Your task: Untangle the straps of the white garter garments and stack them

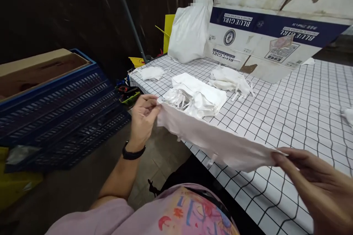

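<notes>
The white fabric strip (pixel 220 137) is held extended in front of the torso, over the near edge of the checked tablecloth (pixel 292 114). The left hand (pixel 145 115), at the strip's 10 o'clock, grips one end between thumb and fingers. The right hand (pixel 311 180), at 4 o'clock, pinches the opposite end.

Clock positions from the strip's centre:
- 11 o'clock, just beyond: the nearest white fabric pile (pixel 205 88).
- 12 o'clock: a second pile (pixel 228 80) with loose straps.
- 10 to 11 o'clock: a smaller pile (pixel 151 73), near the table edge.
- Between 11 and 12 o'clock, farther: a white bag (pixel 187 36), upright.
- 1 o'clock: a flattened carton (pixel 256 38), printed lettering inverted.
- 9 o'clock, beside the table: a blue crate (pixel 68 106).
</notes>
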Action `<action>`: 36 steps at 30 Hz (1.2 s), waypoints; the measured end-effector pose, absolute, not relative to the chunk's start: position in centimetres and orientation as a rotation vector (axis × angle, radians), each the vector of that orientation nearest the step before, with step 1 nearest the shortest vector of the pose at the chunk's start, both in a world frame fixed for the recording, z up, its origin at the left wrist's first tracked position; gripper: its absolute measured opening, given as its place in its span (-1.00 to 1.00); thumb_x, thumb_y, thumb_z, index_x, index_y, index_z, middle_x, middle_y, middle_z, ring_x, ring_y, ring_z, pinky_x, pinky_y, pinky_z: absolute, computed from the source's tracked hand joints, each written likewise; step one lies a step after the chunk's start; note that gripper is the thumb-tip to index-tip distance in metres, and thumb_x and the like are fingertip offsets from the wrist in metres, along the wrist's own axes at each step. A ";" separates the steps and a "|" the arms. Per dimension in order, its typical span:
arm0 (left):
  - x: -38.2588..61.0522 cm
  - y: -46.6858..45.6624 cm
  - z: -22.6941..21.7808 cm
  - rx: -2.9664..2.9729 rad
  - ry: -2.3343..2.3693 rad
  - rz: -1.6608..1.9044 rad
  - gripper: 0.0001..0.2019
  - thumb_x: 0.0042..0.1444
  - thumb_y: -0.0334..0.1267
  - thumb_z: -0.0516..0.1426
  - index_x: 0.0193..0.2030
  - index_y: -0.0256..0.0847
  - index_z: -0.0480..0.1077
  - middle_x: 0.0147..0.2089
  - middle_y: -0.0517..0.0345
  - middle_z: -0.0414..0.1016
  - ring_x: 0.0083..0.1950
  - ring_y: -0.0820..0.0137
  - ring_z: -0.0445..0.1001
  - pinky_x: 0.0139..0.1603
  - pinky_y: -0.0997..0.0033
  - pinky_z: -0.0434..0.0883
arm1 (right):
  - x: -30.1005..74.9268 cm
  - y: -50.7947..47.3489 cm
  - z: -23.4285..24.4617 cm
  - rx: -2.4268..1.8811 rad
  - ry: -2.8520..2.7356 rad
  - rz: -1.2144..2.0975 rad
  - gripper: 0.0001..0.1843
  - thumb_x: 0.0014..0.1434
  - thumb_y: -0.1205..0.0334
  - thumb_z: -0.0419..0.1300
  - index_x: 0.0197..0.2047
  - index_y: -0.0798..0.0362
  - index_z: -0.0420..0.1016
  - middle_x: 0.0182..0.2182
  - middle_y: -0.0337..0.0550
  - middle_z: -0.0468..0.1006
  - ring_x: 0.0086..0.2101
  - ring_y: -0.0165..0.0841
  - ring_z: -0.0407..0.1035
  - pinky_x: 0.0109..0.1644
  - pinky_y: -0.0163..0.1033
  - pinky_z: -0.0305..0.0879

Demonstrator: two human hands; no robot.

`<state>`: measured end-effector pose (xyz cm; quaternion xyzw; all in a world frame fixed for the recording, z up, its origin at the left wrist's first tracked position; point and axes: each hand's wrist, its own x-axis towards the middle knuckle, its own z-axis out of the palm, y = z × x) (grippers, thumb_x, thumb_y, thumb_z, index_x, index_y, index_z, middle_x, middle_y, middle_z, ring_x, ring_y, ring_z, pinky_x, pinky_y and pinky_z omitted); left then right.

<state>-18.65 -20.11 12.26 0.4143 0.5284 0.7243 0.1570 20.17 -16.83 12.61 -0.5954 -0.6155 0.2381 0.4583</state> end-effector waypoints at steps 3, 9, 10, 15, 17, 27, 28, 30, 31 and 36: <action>-21.9 -19.4 13.8 1.280 1.586 2.223 -0.68 0.01 -0.40 0.39 -0.09 -0.14 0.48 -0.29 0.25 0.50 -0.30 0.52 0.45 -0.30 0.59 0.36 | 15.4 -16.0 14.8 -1.357 -1.589 0.879 -0.69 0.07 -0.15 0.45 -0.28 -0.11 0.70 -0.32 -0.14 0.70 -0.27 -0.12 0.61 -0.09 -0.03 0.58; -28.4 -13.5 15.6 1.377 1.683 2.429 -0.72 0.03 -0.33 0.40 -0.14 -0.12 0.47 -0.25 0.22 0.53 -0.22 0.46 0.50 -0.16 0.50 0.43 | 8.8 -8.7 15.1 -0.927 -1.663 1.216 -0.72 0.17 -0.04 0.44 -0.22 -0.01 0.67 -0.34 -0.13 0.66 -0.29 -0.27 0.56 -0.15 -0.18 0.58; -29.2 -12.0 15.5 1.393 1.728 2.384 -0.73 0.04 -0.31 0.39 -0.15 -0.12 0.47 -0.25 0.21 0.53 -0.22 0.44 0.50 -0.16 0.47 0.44 | 7.9 -7.2 14.7 -0.898 -1.644 1.260 -0.72 0.18 -0.03 0.44 -0.21 0.00 0.67 -0.34 -0.13 0.65 -0.30 -0.28 0.55 -0.17 -0.19 0.56; -31.3 -2.9 13.4 1.400 1.974 1.967 -0.75 0.00 -0.40 0.27 -0.15 -0.15 0.44 -0.32 0.21 0.49 -0.29 0.41 0.48 -0.23 0.45 0.41 | 5.5 -0.2 11.3 -0.972 -1.488 1.401 -0.62 0.07 -0.07 0.50 -0.25 0.07 0.63 -0.42 -0.17 0.59 -0.38 -0.35 0.47 -0.24 -0.24 0.46; -31.4 0.3 12.5 1.443 2.050 1.724 -0.74 0.01 -0.43 0.21 -0.12 -0.16 0.44 -0.36 0.23 0.45 -0.34 0.42 0.45 -0.27 0.46 0.37 | 5.4 1.9 9.9 -1.055 -1.459 1.431 -0.57 0.02 -0.10 0.51 -0.26 0.09 0.63 -0.43 -0.15 0.60 -0.38 -0.35 0.48 -0.23 -0.25 0.43; -30.9 10.4 10.6 1.613 2.156 1.177 -0.66 -0.15 -0.54 0.15 -0.19 -0.20 0.49 -0.49 0.25 0.41 -0.33 0.32 0.40 -0.15 0.33 0.34 | 5.8 7.6 7.7 -1.360 -1.448 1.308 -0.68 -0.03 0.03 0.43 -0.33 0.13 0.64 -0.52 -0.19 0.49 -0.47 -0.39 0.29 -0.40 -0.27 0.21; -30.8 10.8 10.3 1.608 2.162 1.132 -0.67 -0.18 -0.55 0.16 -0.22 -0.21 0.49 -0.51 0.24 0.42 -0.33 0.31 0.40 -0.14 0.32 0.34 | 5.7 8.0 7.4 -1.389 -1.467 1.263 -0.70 -0.03 0.03 0.42 -0.36 0.12 0.64 -0.52 -0.20 0.47 -0.48 -0.40 0.25 -0.41 -0.27 0.19; -30.7 11.4 9.6 1.600 2.161 1.081 -0.70 -0.20 -0.55 0.16 -0.28 -0.21 0.49 -0.53 0.23 0.43 -0.34 0.29 0.42 -0.14 0.30 0.35 | 5.7 8.6 6.9 -1.434 -1.521 1.173 -0.72 -0.01 0.02 0.39 -0.41 0.10 0.62 -0.55 -0.23 0.43 -0.50 -0.41 0.18 -0.43 -0.25 0.13; -30.7 11.6 9.3 1.595 2.159 1.071 -0.71 -0.20 -0.55 0.17 -0.29 -0.21 0.48 -0.52 0.21 0.44 -0.35 0.29 0.43 -0.15 0.30 0.35 | 5.7 8.8 6.7 -1.452 -1.549 1.132 -0.73 0.00 0.02 0.37 -0.43 0.08 0.61 -0.56 -0.25 0.41 -0.52 -0.41 0.15 -0.44 -0.25 0.09; -30.8 12.1 8.6 1.578 2.174 1.079 -0.76 -0.18 -0.50 0.18 -0.31 -0.21 0.49 -0.46 0.17 0.51 -0.32 0.28 0.48 -0.20 0.31 0.36 | 6.0 9.2 6.0 -1.515 -1.586 1.020 -0.80 0.00 0.10 0.31 -0.53 0.03 0.54 -0.65 -0.30 0.31 -0.56 -0.41 0.07 -0.44 -0.22 0.05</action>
